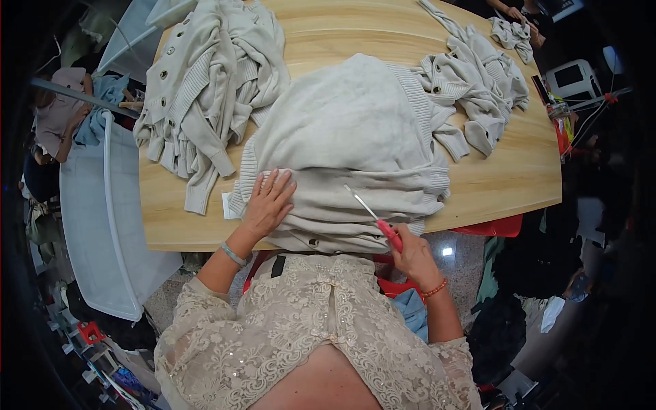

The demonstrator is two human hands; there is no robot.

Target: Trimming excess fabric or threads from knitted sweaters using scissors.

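A pale grey knitted cardigan (348,116) is spread over the near part of the table, its ribbed edges at both sides and its nearest part gathered in folds. My left hand (268,205) rests on its left side, fingers spread and lying flat on the knit. In my right hand (415,258) is a red-handled tool (388,234) with a thin metal shaft. The shaft points forward and left, its tip over the folds in the middle; whether it touches the knit I cannot tell. A dark button (313,242) shows near the table's front edge.
Similar buttoned knits lie in a heap (198,89) at the left and another heap (478,82) at the right of the wooden table (519,184). A white plastic bin (102,225) stands against the left side. Other people work beyond the table, at far left and far right.
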